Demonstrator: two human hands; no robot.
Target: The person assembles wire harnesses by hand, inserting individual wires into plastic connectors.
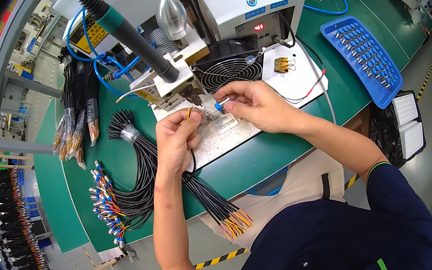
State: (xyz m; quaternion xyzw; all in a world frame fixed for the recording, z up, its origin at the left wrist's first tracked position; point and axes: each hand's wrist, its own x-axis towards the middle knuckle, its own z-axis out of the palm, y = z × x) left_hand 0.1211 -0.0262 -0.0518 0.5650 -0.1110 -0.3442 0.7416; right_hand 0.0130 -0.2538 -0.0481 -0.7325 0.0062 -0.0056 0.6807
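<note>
My left hand (pixel 176 140) pinched a black cable's yellow wire (pixel 189 111) upright over the grey work plate (pixel 217 140). My right hand (pixel 256 105) gripped a small blue-and-silver connector (pixel 221 104) just beside it, fingertips closed. The blue tray (pixel 384 88) at right held rows of more connectors (pixel 366 55).

Green workbench (pixel 284 153) with its load

A white machine (pixel 242 0) stands at the back on a pale plate (pixel 227 139). A blue tray (pixel 367 60) of small plugs sits at the right. Black cable bundles (pixel 140 183) lie at the left; bagged cables (pixel 75 126) lie beyond them.
</note>
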